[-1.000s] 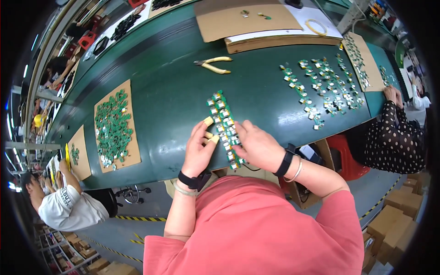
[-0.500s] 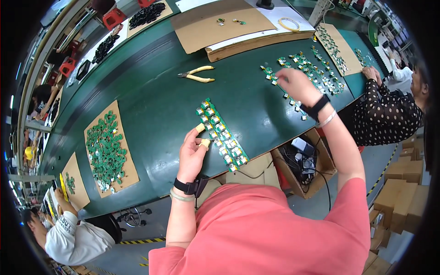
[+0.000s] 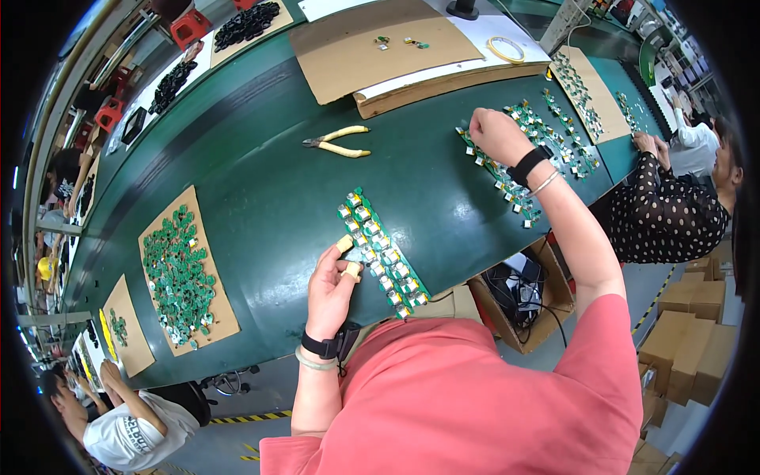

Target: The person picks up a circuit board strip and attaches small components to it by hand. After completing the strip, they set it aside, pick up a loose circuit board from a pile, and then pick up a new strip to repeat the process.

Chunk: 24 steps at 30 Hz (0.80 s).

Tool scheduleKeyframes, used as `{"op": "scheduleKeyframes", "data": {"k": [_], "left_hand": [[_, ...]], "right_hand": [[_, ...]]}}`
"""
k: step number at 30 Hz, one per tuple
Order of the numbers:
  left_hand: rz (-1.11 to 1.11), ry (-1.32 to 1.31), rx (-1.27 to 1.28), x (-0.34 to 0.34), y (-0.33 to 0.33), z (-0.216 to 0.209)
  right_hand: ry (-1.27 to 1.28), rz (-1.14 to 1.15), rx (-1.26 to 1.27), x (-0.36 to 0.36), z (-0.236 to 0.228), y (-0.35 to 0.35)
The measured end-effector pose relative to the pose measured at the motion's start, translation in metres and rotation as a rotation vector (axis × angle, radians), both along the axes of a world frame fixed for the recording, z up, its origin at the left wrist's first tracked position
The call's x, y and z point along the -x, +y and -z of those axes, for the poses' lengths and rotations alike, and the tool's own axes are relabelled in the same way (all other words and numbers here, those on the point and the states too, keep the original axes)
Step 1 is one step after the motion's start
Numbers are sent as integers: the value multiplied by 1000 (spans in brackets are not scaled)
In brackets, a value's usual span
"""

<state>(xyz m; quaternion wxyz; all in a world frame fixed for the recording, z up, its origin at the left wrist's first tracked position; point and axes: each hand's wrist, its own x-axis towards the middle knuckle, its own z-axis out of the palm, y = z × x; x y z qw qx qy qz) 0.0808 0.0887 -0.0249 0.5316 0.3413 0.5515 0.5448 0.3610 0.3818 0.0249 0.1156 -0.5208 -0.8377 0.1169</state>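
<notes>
My left hand (image 3: 331, 289), with yellow finger cots on thumb and forefinger, rests at the left edge of a panel of small green circuit boards (image 3: 381, 253) carrying silvery parts. Its thumb and forefinger are apart, their tips touching or close beside the panel. My right hand (image 3: 500, 136) reaches out over several slanting rows of small circuit boards (image 3: 518, 207) at the right. Its fingers are curled together, and whatever they hold is hidden. Diagonal cutters (image 3: 339, 142) with pale yellow handles lie beyond the panel.
Cardboard sheets carry a heap of green boards (image 3: 180, 277) at the left and a few boards (image 3: 382, 42) at the back. Tape (image 3: 505, 50) lies beside the latter. An open box (image 3: 526, 297) with cables stands below the table edge. Co-workers (image 3: 669, 198) sit right and left.
My right hand has shifted slightly up and left over the rows, its fingers now curled tighter. My left hand stays beside the panel. The view has shifted a little.
</notes>
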Motion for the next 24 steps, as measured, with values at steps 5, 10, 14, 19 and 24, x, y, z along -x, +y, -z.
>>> {"op": "scheduleKeyframes", "data": {"k": [5,10,14,19,24], "left_hand": [[27,37,8,-1,4,1],[52,123,25,-1,7,-14],[32,105,6,0,7,-15],[-75,44,-47,-1,9,-25],[-50,21,-126,-2,7,-55]], "right_hand": [[238,33,162,-13,-36,-19],[521,-40,110,-24,-62,-45],[633,-139,85,-29,-97,-74],[987,-146,347,-26,-149,-117],[1105,-268,377,-8,-147,-137]]}}
